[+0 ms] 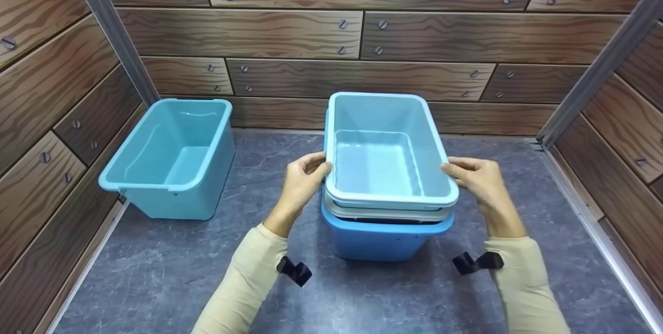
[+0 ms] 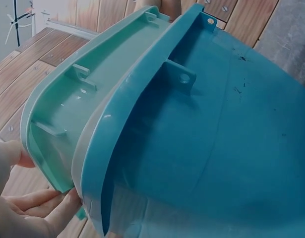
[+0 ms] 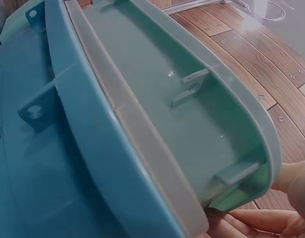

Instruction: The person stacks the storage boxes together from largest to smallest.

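Observation:
A light blue plastic bin (image 1: 391, 114) sits at the top of a nested stack, partly raised out of a pale grey bin (image 1: 393, 214). Both stand inside a darker blue bin (image 1: 378, 245) at the bottom. My left hand (image 1: 303, 181) pinches the top bin's left rim, thumb above and fingers beneath. On the opposite side my right hand (image 1: 483, 181) holds the right rim the same way. Both wrist views show the top bin's ribbed outer wall (image 2: 68, 109) standing clear of the rims below. Most of the grey bin is hidden.
A separate turquoise bin (image 1: 178, 200) stands upright on the left, near the wood-patterned side wall (image 1: 46, 158). Dark grey marbled floor (image 1: 269, 209) lies between it and the stack. Plank-patterned back wall (image 1: 290, 77) rises close behind the stack. A metal edge strip (image 1: 595, 230) runs along the right.

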### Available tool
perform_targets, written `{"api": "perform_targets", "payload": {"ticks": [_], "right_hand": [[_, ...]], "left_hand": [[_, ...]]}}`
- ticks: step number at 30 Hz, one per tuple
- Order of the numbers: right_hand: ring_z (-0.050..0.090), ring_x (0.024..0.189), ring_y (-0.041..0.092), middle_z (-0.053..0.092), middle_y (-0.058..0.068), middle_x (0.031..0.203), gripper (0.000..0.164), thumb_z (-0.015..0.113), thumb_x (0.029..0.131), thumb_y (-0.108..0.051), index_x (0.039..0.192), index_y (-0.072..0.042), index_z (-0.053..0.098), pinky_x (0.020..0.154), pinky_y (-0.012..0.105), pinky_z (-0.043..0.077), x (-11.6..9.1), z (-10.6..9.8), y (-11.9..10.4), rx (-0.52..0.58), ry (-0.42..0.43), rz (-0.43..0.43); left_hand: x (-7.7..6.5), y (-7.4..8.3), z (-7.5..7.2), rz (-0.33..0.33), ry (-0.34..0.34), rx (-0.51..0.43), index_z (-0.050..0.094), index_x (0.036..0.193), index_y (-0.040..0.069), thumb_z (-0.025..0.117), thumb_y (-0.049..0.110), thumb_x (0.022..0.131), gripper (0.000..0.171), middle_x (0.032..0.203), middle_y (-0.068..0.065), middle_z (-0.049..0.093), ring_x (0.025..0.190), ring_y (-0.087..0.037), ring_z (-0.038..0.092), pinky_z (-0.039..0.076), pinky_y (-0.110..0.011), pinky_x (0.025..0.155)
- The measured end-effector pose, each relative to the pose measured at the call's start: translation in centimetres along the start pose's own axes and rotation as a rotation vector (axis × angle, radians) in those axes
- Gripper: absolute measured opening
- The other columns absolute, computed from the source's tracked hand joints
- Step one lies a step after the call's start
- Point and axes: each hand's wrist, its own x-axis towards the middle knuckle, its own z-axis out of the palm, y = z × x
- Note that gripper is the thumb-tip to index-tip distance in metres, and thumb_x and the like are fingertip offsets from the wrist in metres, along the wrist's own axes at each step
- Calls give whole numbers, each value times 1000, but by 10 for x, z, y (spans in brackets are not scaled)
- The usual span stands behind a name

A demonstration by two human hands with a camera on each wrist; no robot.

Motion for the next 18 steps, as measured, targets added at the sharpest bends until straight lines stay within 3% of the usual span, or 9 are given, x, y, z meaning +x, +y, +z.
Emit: {"api": "perform_targets", "payload": {"ticks": [11, 18], "right_hand": [[67, 72, -7, 64, -27, 72, 54, 70, 88, -18, 128, 14, 53, 71, 12, 57, 2, 3, -1, 56, 63, -58], [66, 72, -9, 64, -27, 72, 54, 71, 87, -20, 127, 12, 55, 72, 11, 57, 3, 4, 1, 27, 71, -47]], "left_hand": [[2, -2, -1, 4, 39, 75, 63, 121, -5, 58, 12, 91, 35, 115, -23, 68, 104, -27, 66, 56, -28, 86], [3, -4, -1, -14, 46, 75, 64, 119, -5, 58, 12, 91, 33, 111, -23, 69, 97, -22, 66, 55, -23, 80]]}}
